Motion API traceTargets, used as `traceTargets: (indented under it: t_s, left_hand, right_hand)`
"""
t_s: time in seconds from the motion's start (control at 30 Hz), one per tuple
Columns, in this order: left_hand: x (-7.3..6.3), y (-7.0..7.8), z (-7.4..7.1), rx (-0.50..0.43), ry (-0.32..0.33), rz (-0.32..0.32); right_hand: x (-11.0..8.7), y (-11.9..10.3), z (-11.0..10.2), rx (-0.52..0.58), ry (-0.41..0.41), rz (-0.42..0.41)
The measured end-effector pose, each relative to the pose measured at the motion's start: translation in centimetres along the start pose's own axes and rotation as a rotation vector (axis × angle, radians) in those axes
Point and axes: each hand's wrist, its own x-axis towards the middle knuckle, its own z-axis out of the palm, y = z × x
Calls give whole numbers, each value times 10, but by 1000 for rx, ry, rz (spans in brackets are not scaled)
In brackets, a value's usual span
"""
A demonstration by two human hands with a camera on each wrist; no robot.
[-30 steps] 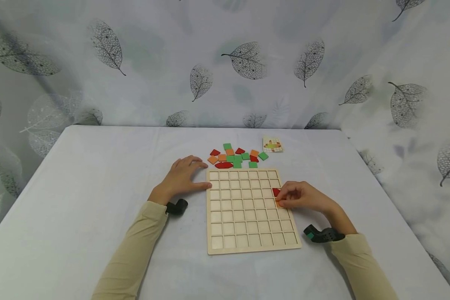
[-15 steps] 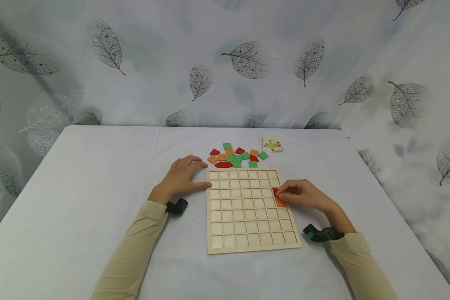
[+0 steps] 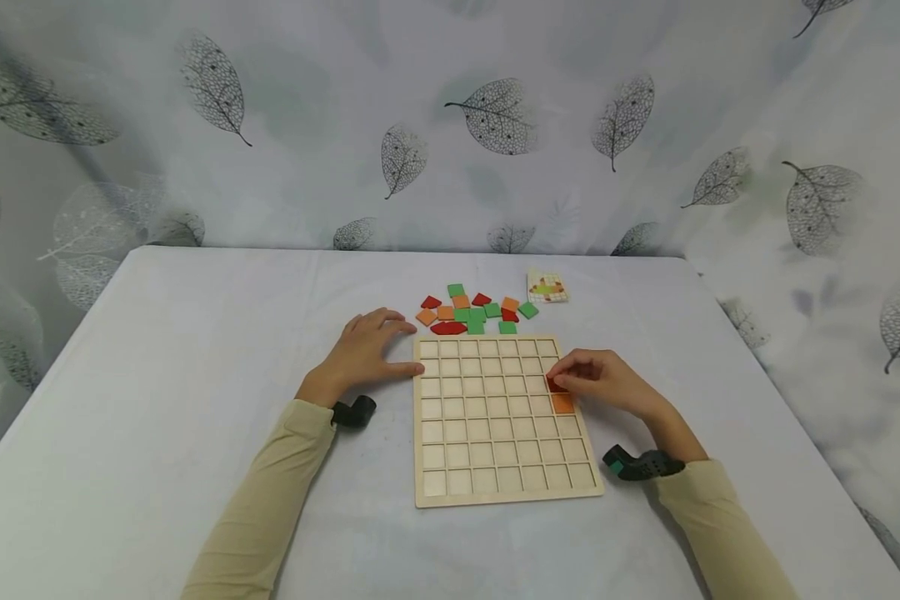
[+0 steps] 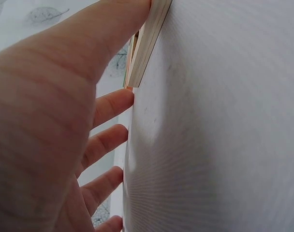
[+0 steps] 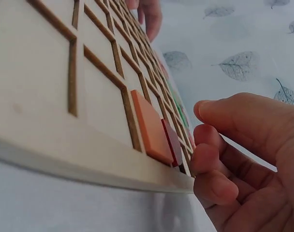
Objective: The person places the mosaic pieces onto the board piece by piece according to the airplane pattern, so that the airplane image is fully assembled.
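A pale wooden grid board (image 3: 487, 432) lies on the table between the hands. My left hand (image 3: 362, 348) rests at its left side, thumb on the board's edge and fingers spread on the cloth; the left wrist view shows the thumb (image 4: 113, 24) against the wooden edge. Over the right column, my right hand (image 3: 603, 383) holds its fingertips at a red tile (image 3: 552, 384), which they partly cover. In the right wrist view this red tile (image 5: 171, 142) sits in its cell, and nothing shows between the loosely bent fingers (image 5: 207, 154). An orange tile (image 3: 563, 404) fills the neighbouring nearer cell.
Beyond the board lie several loose green tiles (image 3: 477, 315), orange tiles (image 3: 426, 317) and red pieces (image 3: 448, 328). A small pattern card (image 3: 547, 287) lies behind them to the right. White cloth covers the table (image 3: 195, 375), and a leaf-print curtain (image 3: 292, 108) hangs behind.
My right hand has moved off the orange tile, slightly away from me, to the red tile; the orange tile now shows fully in its cell. My left hand has stayed in place.
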Motion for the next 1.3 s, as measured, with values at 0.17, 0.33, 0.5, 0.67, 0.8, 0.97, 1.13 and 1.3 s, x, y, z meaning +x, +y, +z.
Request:
traceTargets:
  t_s: [0.17,0.33,0.5,0.67,0.8,0.97,1.13,1.3]
  left_hand:
    - [0,-1,0,-2,10,5]
    - [1,0,0,4,-15,-13]
    - [0,1,-1,7,-17,-12]
    - [0,1,-1,2,-12,-13]
    - [0,1,-1,-6,-10,-8]
    - [1,1,0,0,-14,4]
    - [2,1,1,14,-12,10]
    - [2,0,1,14,-15,-12]
  right_hand:
    - [8,-8,-2,-8,14,16]
    - [16,-12,-4,-56,4,22]
    - [27,-14,-7,-78,-33,0]
    - [40,-15,-9,-77,-52,12]
    - [51,-17,-10,-103,-37,2]
    - [61,-17,-8,-106,10,5]
    - [69,-16,-6,-145,83,56]
    - [80,-13,-4,-147,106,126]
